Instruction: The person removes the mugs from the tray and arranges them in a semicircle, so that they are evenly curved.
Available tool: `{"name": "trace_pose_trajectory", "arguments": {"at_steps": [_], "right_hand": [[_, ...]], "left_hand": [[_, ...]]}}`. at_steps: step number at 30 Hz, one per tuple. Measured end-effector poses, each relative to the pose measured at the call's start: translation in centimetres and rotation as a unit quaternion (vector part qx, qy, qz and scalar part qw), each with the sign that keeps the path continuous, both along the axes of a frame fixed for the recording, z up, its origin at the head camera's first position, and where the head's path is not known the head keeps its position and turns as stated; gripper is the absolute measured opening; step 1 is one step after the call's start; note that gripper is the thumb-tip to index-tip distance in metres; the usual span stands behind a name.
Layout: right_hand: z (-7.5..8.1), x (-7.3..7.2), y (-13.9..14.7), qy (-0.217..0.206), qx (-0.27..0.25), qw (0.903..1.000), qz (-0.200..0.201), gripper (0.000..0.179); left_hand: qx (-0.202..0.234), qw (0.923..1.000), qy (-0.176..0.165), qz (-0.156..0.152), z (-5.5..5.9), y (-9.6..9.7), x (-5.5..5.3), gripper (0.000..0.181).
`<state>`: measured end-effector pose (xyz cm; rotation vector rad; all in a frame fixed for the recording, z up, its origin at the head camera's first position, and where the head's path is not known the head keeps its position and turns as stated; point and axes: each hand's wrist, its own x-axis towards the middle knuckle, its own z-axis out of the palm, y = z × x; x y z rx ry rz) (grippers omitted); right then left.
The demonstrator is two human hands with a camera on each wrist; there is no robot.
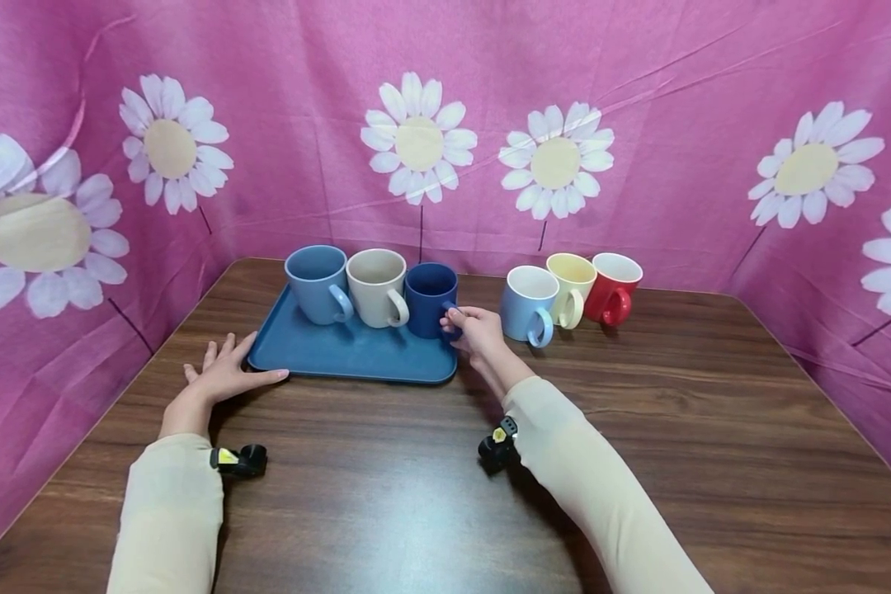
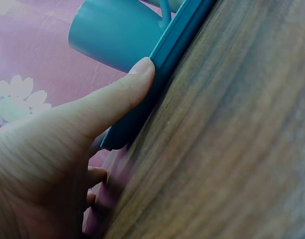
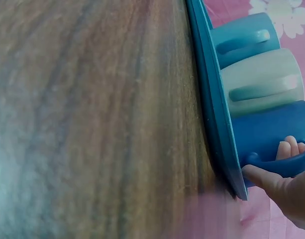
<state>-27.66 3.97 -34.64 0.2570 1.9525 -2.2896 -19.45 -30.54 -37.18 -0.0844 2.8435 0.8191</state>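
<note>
Right hand point(image 1: 477, 327) at the right far corner of the blue tray point(image 1: 327, 355). Fingers curled through the handle of the dark blue mug point(image 1: 430, 298), thumb along the handle's outside; the right wrist view shows fingertips point(image 3: 287, 148) poking through the loop against the mug wall. The mug stands upright on the tray, rightmost of a row of three, handle turned right and near, straight toward the holding hand. So the mug lies just far and left of the palm, and the right hand is plainly the nearer one.

Left hand point(image 1: 224, 373) lies flat on the wooden table point(image 1: 638, 429), fingers spread, at the tray's left near corner. Thumb tip point(image 2: 142, 67) presses against the tray's edge in the left wrist view. It holds nothing.

On the tray, left of the dark mug: a beige mug point(image 1: 375, 287) touching it or nearly so, then a light blue mug point(image 1: 317, 283). All upright, handles facing near-right. The tray's long axis runs left to right.

Off the tray, on the table to the right of the right hand: a pale blue mug point(image 1: 529, 304) just beside the hand, then a cream mug point(image 1: 570, 285) and a red mug point(image 1: 614, 287), packed close in a row trending far-right.

Backdrop is pink cloth with white daisies point(image 1: 418, 139). No brands, labels or writing readable on any mug or the tray.
</note>
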Motion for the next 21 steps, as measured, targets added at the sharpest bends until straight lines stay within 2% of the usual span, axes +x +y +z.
{"name": "trace_pose_trajectory", "arguments": {"at_steps": [11, 21], "right_hand": [[0.4, 0.5, 0.6, -0.012, -0.017, 0.9993, 0.031, 0.019], [1.4, 2.0, 2.0, -0.013, -0.061, 0.9955, 0.072, 0.016]], "left_hand": [[0.0, 1.0, -0.002, -0.001, 0.0, 0.0, 0.0, 0.101], [0.006, 1.0, -0.008, 0.001, 0.1, 0.1, 0.0, 0.101]]}}
